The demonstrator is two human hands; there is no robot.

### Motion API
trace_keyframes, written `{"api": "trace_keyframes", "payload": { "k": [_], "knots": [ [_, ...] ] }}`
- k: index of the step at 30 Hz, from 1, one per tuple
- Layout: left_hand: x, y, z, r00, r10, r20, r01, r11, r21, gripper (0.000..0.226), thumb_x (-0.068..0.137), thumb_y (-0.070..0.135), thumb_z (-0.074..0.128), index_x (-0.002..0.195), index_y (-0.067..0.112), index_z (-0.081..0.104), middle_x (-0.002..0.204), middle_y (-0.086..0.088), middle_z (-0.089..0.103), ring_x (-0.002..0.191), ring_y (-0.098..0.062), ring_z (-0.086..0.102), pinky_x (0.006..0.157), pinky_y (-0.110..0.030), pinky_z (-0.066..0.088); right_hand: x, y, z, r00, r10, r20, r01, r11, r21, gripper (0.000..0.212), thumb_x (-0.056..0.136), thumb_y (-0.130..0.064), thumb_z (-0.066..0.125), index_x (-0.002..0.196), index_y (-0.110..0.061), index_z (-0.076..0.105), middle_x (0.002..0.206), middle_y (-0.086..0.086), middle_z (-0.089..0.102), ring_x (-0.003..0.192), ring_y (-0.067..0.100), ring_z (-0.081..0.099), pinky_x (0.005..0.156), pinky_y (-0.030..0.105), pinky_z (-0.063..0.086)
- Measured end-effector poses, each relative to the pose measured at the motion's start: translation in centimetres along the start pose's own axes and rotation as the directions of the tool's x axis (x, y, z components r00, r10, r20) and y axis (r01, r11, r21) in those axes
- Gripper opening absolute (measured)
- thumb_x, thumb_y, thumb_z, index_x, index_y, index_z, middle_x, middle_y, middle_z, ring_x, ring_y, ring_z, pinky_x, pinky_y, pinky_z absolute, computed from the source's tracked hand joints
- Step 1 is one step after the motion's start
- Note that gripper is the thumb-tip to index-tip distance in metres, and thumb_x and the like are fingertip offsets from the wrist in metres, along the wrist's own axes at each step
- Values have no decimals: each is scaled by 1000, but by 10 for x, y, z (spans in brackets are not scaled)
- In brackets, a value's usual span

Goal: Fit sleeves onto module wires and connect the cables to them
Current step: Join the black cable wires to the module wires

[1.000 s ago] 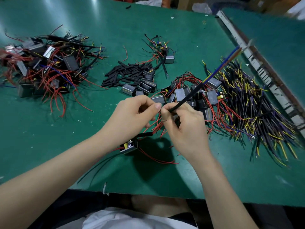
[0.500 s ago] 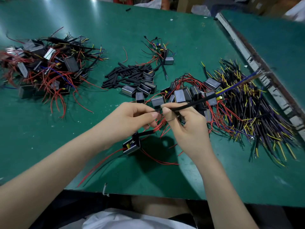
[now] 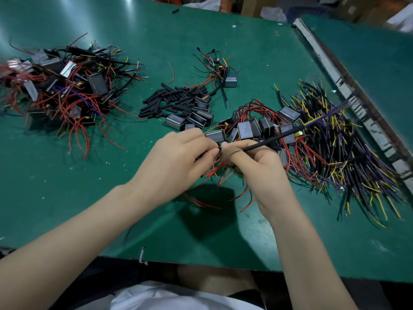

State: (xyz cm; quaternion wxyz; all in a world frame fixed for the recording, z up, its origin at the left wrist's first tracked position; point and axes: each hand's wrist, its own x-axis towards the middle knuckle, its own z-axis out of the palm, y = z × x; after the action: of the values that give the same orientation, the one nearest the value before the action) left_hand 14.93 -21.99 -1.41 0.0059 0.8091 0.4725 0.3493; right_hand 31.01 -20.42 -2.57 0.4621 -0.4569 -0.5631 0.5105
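Black cable [image 3: 274, 138] pinched in right hand [image 3: 254, 166], slanting up and right, blue and yellow cores at far tip. Left hand [image 3: 181, 162] pinched on red wires at cable's near end; module below hidden. Seemingly mid-join, one unit among many. Just beyond: unworked modules [image 3: 248, 128] with red leads. Right: cables heap [image 3: 348, 153]. Behind: loose sleeves [image 3: 172, 101]. Far left: pile [image 3: 60, 88], apparently finished. Much evidently left on green table [image 3: 89, 193].
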Motion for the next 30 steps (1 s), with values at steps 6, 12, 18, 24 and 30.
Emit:
{"api": "trace_keyframes", "payload": {
  "k": [6,12,18,24,30],
  "knots": [
    [8,-8,-13,934,337,115,-356,884,302,32,98,17,46,79,4,68,68,-9,58,58,-27,55,52,-34,38,0,-3,0,979,196,48,-199,977,81,35,90,-17,62,56,-23,69,61,-9,65,59,0,57,54,12,41],
    [24,-20,-25,779,582,233,-624,686,373,25,97,9,49,82,3,68,66,-6,53,56,-24,49,54,-34,36,3,-8,4,904,415,105,-428,880,205,36,90,-17,58,55,-21,66,59,-7,63,53,1,59,58,22,32],
    [24,-22,-23,944,296,148,-320,932,173,24,94,20,52,85,6,70,69,-4,58,64,-24,55,59,-32,38,3,-7,7,949,304,79,-314,920,235,18,91,-30,57,85,-15,65,70,-7,70,66,3,62,60,22,37],
    [15,-15,-15,921,-273,279,367,849,-379,13,90,19,63,82,14,72,57,15,59,57,4,51,57,-5,35,0,-8,4,991,135,5,-133,976,170,32,83,-43,55,75,-18,73,75,-2,73,67,2,64,61,11,45],
    [17,-14,-4,732,-396,554,681,459,-571,25,85,31,65,80,8,74,61,7,61,57,-3,49,52,-12,34,-2,-10,-2,995,-91,46,90,995,36,22,87,-34,50,91,-20,66,75,-11,73,78,1,67,76,11,47]
  ]
}}
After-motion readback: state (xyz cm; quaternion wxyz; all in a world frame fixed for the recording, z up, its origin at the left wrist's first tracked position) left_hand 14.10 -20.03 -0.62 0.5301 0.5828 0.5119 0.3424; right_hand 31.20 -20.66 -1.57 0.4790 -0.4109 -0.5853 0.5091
